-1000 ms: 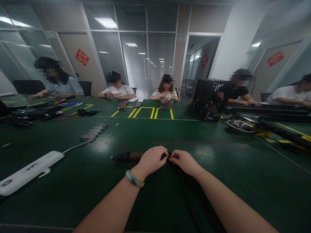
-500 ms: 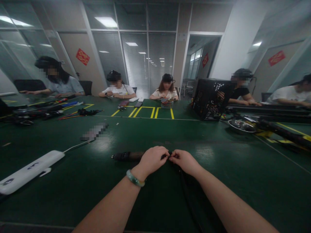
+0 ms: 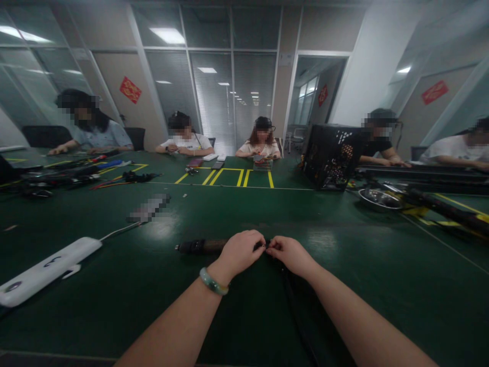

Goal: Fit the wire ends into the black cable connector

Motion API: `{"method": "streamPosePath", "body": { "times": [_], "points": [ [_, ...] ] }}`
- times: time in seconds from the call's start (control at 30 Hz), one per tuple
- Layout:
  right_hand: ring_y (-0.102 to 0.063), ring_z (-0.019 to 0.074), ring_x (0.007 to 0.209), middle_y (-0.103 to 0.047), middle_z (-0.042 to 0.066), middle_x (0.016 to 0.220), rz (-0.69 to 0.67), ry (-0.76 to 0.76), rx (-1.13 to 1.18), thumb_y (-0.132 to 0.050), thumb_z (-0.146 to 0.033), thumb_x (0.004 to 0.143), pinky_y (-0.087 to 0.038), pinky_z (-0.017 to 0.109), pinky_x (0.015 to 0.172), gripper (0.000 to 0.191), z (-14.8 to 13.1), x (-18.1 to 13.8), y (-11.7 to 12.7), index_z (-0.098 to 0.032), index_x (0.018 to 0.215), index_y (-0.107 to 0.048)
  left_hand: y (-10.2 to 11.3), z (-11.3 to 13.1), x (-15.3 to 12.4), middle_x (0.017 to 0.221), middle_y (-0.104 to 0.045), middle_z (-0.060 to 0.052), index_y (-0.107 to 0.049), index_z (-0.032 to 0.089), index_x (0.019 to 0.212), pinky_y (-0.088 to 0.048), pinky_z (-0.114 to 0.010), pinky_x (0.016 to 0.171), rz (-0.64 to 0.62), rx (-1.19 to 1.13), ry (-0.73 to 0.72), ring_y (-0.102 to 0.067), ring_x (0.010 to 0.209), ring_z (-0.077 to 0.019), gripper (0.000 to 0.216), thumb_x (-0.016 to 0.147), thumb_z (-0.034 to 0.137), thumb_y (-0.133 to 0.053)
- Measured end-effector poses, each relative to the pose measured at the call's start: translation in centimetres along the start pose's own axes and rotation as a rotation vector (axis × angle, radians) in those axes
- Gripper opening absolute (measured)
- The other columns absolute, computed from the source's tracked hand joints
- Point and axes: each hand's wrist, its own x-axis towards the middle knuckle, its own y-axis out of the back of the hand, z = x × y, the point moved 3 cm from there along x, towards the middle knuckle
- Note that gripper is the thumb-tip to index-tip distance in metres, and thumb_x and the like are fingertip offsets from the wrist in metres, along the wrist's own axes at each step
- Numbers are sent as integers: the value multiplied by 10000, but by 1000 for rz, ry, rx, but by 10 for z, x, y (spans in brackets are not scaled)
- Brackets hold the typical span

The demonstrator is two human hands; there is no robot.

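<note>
Cable (image 3: 296, 313), black, curves over the green table (image 3: 214, 211) to the right hand (image 3: 292, 255), whose fingertips pinch its end. The left hand (image 3: 242, 251) wraps the rear of an electric screwdriver (image 3: 202, 246) lying crosswise before the person. At left, a white elongated device (image 3: 49, 272) bears a dark mark, perhaps a 3. Farther right, a metal bowl (image 3: 376, 208) holds shiny pieces (image 3: 376, 195); beyond, yellow tape (image 3: 240, 178) lines the tabletop and a red diamond poster (image 3: 130, 90) hangs behind.

No lettering can be read for certain; gold marks are borne by a red diamond sign (image 3: 130, 90) on the left door (image 3: 109, 71), by a second sign (image 3: 323, 96) seen through the doorway, and by a third sign (image 3: 434, 92) at far right; a dark curved mark (image 3: 52, 261) is carried by the white elongated device (image 3: 76, 257).
</note>
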Motion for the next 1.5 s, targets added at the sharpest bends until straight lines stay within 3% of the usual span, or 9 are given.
{"method": "streamPosePath", "body": {
  "times": [0.5,0.77,1.17,1.5],
  "points": [
    [-572,128,641,-642,-18,711,18,-14,4,-609,-318,856,-340,215,549,144,-4,-1,1,-193,806,-663,-6,-3,-1,1124,-628,-21,-645,246,1073,-435,-357,951,-18,12,-42,-574,1028,-191,213,898,268,-524],
    [-585,146,719,-661,-8,785,134,75,-94,-596,-300,868,-353,227,602,123,-14,-1,5,-212,844,-679,-5,-3,2,1041,-646,-26,-629,238,1059,-445,-334,903,-17,8,-16,-584,978,-191,193,905,270,-518],
    [-600,144,753,-672,-19,841,56,31,8,-619,-303,858,-387,225,615,100,-12,-4,5,-236,892,-686,-5,-3,2,964,-633,-9,-614,236,964,-450,-326,829,-5,9,10,-580,908,-186,111,872,249,-552],
    [-607,147,693,-672,-11,787,51,0,-46,-605,-281,856,-379,225,574,98,-8,-2,5,-227,824,-680,-2,-1,2,911,-633,7,-620,237,902,-452,-311,778,10,-9,20,-575,852,-172,80,861,230,-552]
  ]
}}
